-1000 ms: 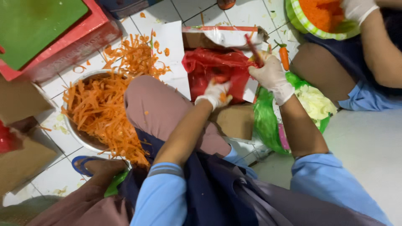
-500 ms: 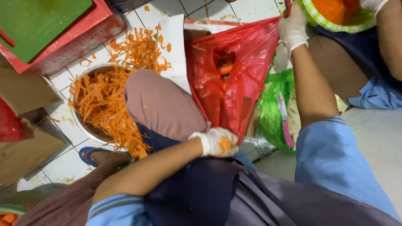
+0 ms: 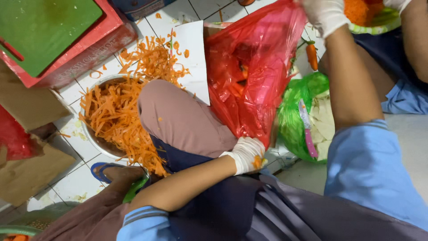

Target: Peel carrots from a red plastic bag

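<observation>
The left hand [image 3: 246,154], in a white glove, is closed around the bottom edge of a red plastic bag [image 3: 254,67], fingers pinched tight on the film with orange scraps stuck to the glove; the right hand [image 3: 324,15], also gloved, is clenched on the bag's top, so the bag hangs stretched between the two, slanting up and away from the person's raised knee [image 3: 178,118]. Carrot pieces show through the bag's side (how many, I cannot tell). Left of the bag a metal bowl [image 3: 96,145] heaped with shredded carrot [image 3: 116,116] sits on the tiled floor; right of the bag lie a green bag [image 3: 296,118] with a pink-handled knife [image 3: 306,129] on it, and a whole carrot [image 3: 311,53] just beyond. Above the bag's top, another person's gloved hand [image 3: 397,4] is at a rimmed basket [image 3: 379,24]. To handle this well, I judge both grips should stay firm and the thin film kept clear of the knife.
</observation>
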